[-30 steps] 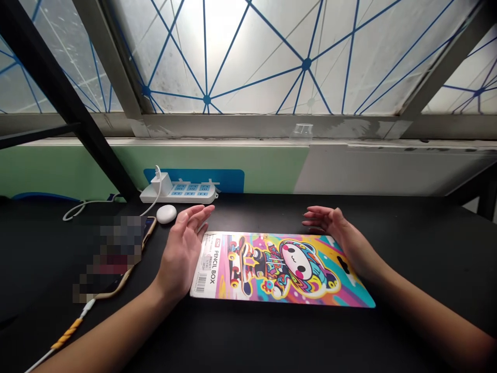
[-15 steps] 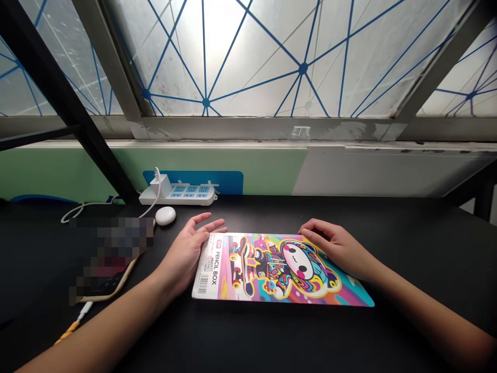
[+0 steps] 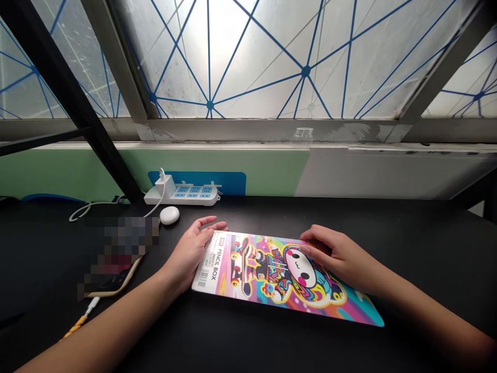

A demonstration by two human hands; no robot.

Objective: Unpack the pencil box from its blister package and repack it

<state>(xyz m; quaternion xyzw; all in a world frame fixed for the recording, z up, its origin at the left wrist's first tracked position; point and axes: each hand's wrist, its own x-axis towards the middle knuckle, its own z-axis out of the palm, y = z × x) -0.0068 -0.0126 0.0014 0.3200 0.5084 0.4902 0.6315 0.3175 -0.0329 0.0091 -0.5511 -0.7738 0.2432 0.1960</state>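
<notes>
A colourful flat pencil box (image 3: 260,272), printed with a cartoon figure on a skateboard and the words "PENCIL BOX", lies slanted between my hands over the black desk. My left hand (image 3: 194,248) grips its left end, the thumb along the top corner and the other fingers reaching past the far edge. At the far edge on the right, my right hand (image 3: 334,254) has its thumb on the printed face and its fingers bent over the edge. The underside of the box and parts of the fingers beneath it are hidden.
A white power strip (image 3: 198,194) with a plugged-in charger stands by the wall. Near it lies a white rounded case (image 3: 169,215). To the left, a phone (image 3: 120,285), partly pixelated, has a cable (image 3: 79,324) attached. A black slanted post (image 3: 73,98) rises at left.
The pencil box has turned slightly, its right end coming nearer to me. My right hand has shifted a little with it, its thumb further onto the printed face. The view has moved slightly.
</notes>
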